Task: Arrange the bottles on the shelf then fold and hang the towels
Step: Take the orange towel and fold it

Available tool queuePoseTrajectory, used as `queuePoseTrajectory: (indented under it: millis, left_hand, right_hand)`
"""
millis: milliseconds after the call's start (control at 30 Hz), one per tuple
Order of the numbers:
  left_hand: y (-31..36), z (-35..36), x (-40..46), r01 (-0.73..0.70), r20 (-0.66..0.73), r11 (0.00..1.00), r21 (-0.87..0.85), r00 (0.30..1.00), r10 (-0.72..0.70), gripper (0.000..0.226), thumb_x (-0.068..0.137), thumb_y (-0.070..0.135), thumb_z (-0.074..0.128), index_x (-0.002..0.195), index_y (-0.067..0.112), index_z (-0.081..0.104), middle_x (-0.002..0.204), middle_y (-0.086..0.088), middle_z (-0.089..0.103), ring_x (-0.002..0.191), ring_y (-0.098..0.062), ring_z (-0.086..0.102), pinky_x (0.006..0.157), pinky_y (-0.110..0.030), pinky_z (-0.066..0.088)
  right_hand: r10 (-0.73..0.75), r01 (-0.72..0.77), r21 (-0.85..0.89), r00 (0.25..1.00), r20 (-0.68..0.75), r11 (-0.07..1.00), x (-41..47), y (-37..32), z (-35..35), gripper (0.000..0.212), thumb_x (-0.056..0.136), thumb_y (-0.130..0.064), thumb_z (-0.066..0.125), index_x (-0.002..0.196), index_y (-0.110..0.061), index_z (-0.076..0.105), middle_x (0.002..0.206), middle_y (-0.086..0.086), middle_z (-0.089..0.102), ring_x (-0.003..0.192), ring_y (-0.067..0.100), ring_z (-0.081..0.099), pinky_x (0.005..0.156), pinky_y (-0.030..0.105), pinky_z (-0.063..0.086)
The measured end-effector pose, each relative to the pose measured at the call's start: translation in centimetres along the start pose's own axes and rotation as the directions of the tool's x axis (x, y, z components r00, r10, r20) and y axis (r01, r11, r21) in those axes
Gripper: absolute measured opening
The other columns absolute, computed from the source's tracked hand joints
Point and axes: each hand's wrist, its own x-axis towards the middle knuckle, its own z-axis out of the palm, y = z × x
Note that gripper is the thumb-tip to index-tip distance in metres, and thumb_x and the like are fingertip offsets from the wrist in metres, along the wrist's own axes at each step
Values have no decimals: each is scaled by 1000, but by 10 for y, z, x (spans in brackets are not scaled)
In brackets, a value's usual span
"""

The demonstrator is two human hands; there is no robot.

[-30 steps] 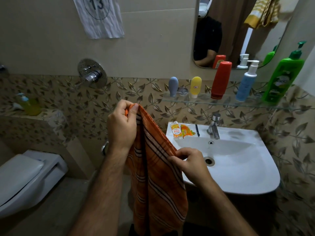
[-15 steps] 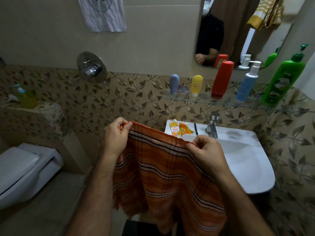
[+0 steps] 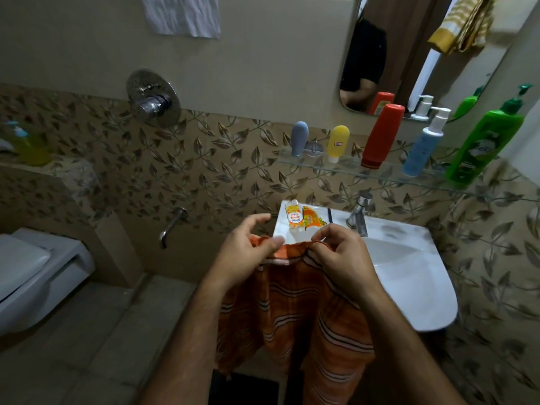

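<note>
Towel: the orange striped towel (image 3: 295, 311) hangs in front of us, near the left edge of the sink (image 3: 409, 276), its top hem bunched between our hands
Left hand (image 3: 248, 252): thumb presses the hem against the palm side, the other fingers loosely spread
Right hand (image 3: 339, 252): fingertips pinch the hem's corner
Bottles: five stand in a row on the glass shelf (image 3: 350, 168) at far right (that part looks done)
Step in hand: we bring the corners together to halve the towel
Doing it well: we should match hem to hem, keeping the stripes aligned before letting go

Home bathroom; washbasin (image 3: 409, 267), toilet (image 3: 38, 276), mirror (image 3: 409, 48), tiled wall.
</note>
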Motion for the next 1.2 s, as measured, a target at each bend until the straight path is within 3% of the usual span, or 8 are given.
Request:
queuePoseTrajectory:
  millis: [100, 167, 300, 533, 633, 833, 1033, 1200]
  left_hand:
    - [4, 12, 7, -63, 244, 986, 155, 969, 24, 73, 69, 43, 81, 135, 46, 50, 107, -7, 70, 98, -16, 67, 87, -36, 54]
    - [9, 18, 12, -97, 298, 948, 304, 955, 2, 60, 65, 41, 73, 123, 49, 59, 111, 1, 70, 101, -18, 65, 84, -32, 52]
    - [15, 20, 15, -94, 225, 883, 459, 974, -13, 22, 70, 23, 66, 81, 42, 67, 71, 11, 66, 68, -9, 64, 65, -31, 55]
    - [11, 18, 14, -55, 226, 872, 487, 972, -65, 26, 73, 25, 70, 93, 40, 64, 78, 8, 69, 71, -10, 66, 63, -31, 54]
    - [7, 16, 14, -77, 170, 854, 514, 985, -14, 10, 74, 30, 68, 77, 40, 65, 74, 9, 69, 72, -10, 66, 69, -33, 56]
    - [4, 12, 11, -105, 8, 919, 381, 994, 111, 6, 76, 29, 72, 78, 35, 73, 72, 16, 69, 70, -2, 64, 66, -25, 52]
    - [13, 18, 10, -91, -28, 985, 145, 995, 96, 8, 74, 16, 73, 74, 21, 66, 65, 0, 69, 57, -13, 65, 55, -30, 53]
    - [24, 26, 15, -84, -262, 989, 118, 958, 113, 11, 71, 14, 71, 67, 19, 62, 61, 2, 64, 56, -16, 64, 56, -42, 58]
  right_hand:
    - [-91, 83, 69, 989, 118, 994, -5, -8, -1, 13, 86, -12, 68, 81, -24, 67, 69, 4, 70, 66, 23, 66, 59, 42, 54]
    - [-132, 114, 126, 980, 147, 985, -7, -10, 0, 14, 86, -8, 69, 83, -22, 68, 73, 5, 71, 69, 24, 68, 62, 45, 55]
    - [-180, 156, 163, 974, 141, 974, -8, -7, -1, 17, 84, -8, 71, 79, -24, 68, 72, 1, 68, 65, 13, 63, 58, 29, 51]
    - [-250, 224, 190, 961, 120, 956, -14, -4, -6, 19, 84, 1, 69, 80, -18, 69, 73, -8, 67, 66, 5, 64, 60, 15, 47]
    - [-266, 248, 157, 958, 110, 956, -14, -2, -6, 19, 84, 0, 69, 81, -19, 70, 75, -12, 68, 68, 7, 64, 60, 17, 49]
    - [-233, 218, 150, 969, 86, 964, -6, 8, -11, 19, 82, -3, 70, 81, -21, 67, 68, 0, 65, 60, 18, 59, 54, 35, 49]
    - [-211, 202, 139, 976, 54, 969, -5, 11, -6, 19, 83, -10, 73, 84, -24, 60, 57, -6, 56, 53, 5, 46, 51, 22, 37]
    - [-228, 198, 208, 965, 128, 958, -12, 15, -6, 31, 79, -9, 78, 79, -23, 51, 64, -13, 55, 56, 3, 45, 54, 20, 38]
